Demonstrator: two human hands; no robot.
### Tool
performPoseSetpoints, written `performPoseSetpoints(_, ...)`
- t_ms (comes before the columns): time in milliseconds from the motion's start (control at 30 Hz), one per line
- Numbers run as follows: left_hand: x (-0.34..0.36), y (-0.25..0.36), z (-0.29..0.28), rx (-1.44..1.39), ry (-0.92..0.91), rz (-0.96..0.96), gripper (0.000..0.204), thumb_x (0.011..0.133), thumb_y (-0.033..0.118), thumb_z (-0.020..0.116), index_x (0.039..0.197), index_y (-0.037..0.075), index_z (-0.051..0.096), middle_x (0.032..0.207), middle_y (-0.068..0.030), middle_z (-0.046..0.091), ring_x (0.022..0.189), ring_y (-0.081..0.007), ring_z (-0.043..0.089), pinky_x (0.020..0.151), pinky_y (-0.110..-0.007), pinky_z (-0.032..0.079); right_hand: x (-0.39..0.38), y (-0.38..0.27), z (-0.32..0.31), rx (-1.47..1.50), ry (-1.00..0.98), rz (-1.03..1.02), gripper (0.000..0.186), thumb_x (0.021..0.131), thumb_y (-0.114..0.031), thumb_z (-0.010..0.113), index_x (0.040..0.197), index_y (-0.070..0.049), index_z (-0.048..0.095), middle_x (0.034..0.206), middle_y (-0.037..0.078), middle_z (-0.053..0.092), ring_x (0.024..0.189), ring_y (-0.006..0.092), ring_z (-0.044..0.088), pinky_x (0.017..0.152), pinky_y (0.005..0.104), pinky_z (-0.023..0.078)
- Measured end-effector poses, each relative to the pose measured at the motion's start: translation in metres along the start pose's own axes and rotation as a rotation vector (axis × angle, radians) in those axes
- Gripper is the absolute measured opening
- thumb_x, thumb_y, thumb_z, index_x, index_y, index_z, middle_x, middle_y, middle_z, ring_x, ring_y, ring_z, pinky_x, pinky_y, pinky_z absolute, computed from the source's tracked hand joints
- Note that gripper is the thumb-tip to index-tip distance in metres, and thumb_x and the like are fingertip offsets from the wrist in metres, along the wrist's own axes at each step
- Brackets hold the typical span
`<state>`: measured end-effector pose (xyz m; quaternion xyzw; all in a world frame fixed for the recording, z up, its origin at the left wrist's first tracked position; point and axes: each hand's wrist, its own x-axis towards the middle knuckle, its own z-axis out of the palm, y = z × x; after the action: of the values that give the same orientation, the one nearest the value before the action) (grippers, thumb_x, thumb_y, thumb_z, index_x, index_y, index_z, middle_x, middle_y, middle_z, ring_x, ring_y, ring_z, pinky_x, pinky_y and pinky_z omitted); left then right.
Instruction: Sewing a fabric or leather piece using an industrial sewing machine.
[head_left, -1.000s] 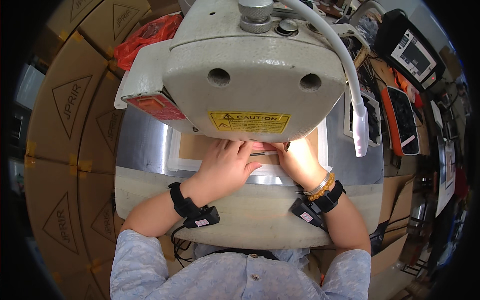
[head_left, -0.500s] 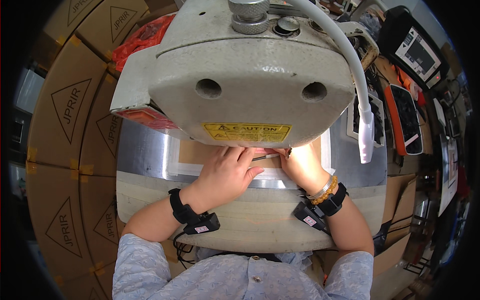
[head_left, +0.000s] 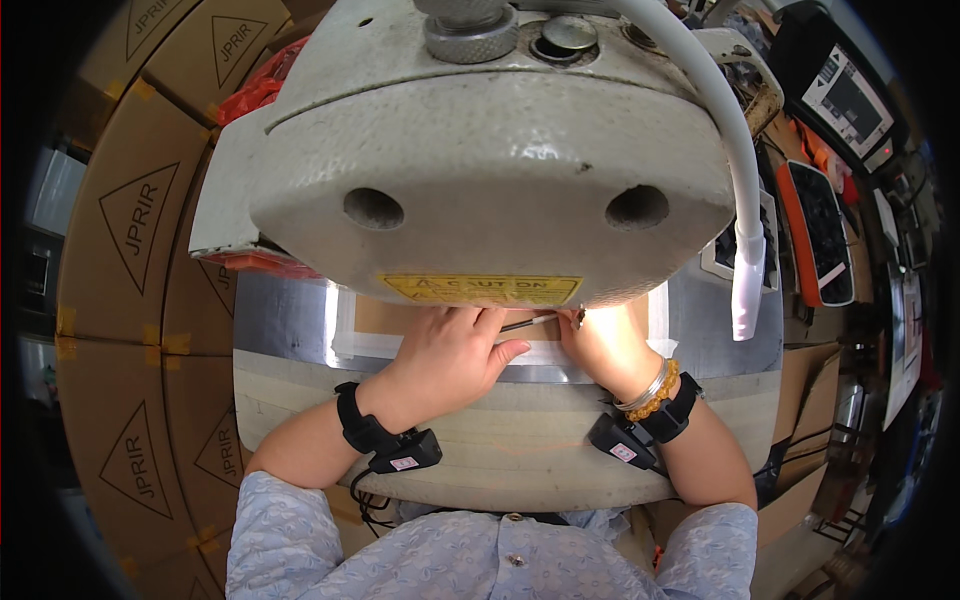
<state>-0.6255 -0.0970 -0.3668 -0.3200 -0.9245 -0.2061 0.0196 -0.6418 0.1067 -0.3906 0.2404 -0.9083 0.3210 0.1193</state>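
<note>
My left hand (head_left: 447, 352) lies palm down on the machine bed, its thumb stretched out to the right. Its fingertips are hidden beneath the pale sewing machine head (head_left: 490, 170). My right hand (head_left: 612, 350), brightly lit, is closed, with its fingers curled near the needle area. A thin dark rod with a light end (head_left: 530, 322) runs from the right fingers toward the left hand. Under both hands lies a brown panel (head_left: 385, 317) framed by white tape (head_left: 350, 346). The machine head covers whatever lies at the fingertips.
A white flexible lamp (head_left: 745, 270) hangs right of the machine head. Stacked brown cartons (head_left: 125, 225) stand on the left. At the right are a control screen (head_left: 848, 100), an orange-rimmed tray (head_left: 820, 235) and an open carton (head_left: 810, 400). Black wrist straps with small boxes (head_left: 405, 452) sit on my forearms.
The view has shifted closer to the machine head, which now covers more of the fingertips and hides the pinkish piece seen between the hands. Both hands stay in nearly the same place.
</note>
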Motion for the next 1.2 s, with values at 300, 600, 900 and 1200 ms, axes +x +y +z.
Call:
performPoseSetpoints(300,0.001,-0.002,0.001,0.054,-0.108,-0.096,0.038,0.088,0.027,0.067,0.121,0.007,0.062,0.117,-0.0142,0.061,0.111,-0.0327,0.055,0.094,-0.045,0.044,0.002,0.002,-0.002,0.01,-0.041,0.017,0.022,0.066,0.0,0.067,0.088,-0.001,0.071,0.093,0.016,0.054,0.095,0.0335,0.053,0.084,0.042,0.047)
performPoseSetpoints(600,0.001,-0.007,0.0,0.063,-0.129,-0.105,0.035,0.089,0.032,0.066,0.109,0.004,0.064,0.106,-0.013,0.061,0.104,-0.0319,0.058,0.088,-0.044,0.044,0.006,0.0,-0.012,0.087,-0.025,0.038,0.02,0.073,0.003,0.067,0.092,-0.003,0.071,0.095,0.014,0.056,0.092,0.0323,0.057,0.085,0.0394,0.048)
performPoseSetpoints(900,-0.009,-0.01,-0.006,0.02,0.072,0.062,0.033,0.083,0.01,0.067,0.114,0.004,0.06,0.106,-0.0124,0.06,0.102,-0.0311,0.058,0.087,-0.043,0.045,0.009,0.009,-0.019,0.169,-0.003,0.083,0.018,0.076,0.006,0.062,0.093,0.002,0.067,0.095,0.017,0.061,0.087,0.0365,0.062,0.077,0.0401,0.052)
performPoseSetpoints(1200,-0.002,-0.003,0.0,0.001,0.124,0.043,0.036,0.085,0.019,0.069,0.117,0.006,0.059,0.108,-0.0132,0.059,0.104,-0.0314,0.057,0.087,-0.042,0.046,0.012,-0.004,-0.006,0.05,0.082,0.095,0.018,0.065,0.011,0.057,0.082,0.006,0.061,0.083,0.02,0.057,0.083,0.0396,0.057,0.077,0.0447,0.049)
